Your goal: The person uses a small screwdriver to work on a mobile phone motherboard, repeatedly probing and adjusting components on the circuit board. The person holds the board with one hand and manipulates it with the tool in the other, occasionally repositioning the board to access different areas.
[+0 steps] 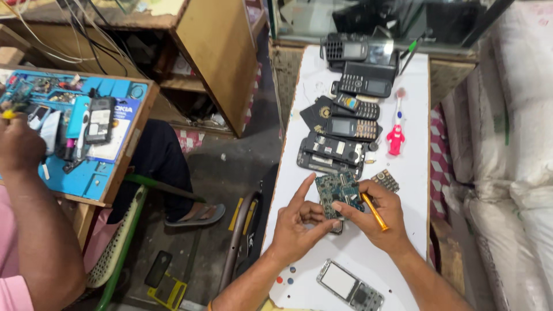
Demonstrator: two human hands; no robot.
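Head view showed a green circuit board [340, 193] held above the white surface [415, 173], pinched by both hands: left hand [296, 222] beneath, right hand [371, 216] also gripping an orange tool [375, 213]. Dismantled phones [340, 144] lay just beyond.

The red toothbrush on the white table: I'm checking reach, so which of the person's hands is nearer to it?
Right. The right hand, holding an orange tool and the circuit board, lies just below the red toothbrush; the left hand is farther left.

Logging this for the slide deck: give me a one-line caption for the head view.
Both hands, left and right, hold a phone circuit board over a white table; right also grips an orange tool.
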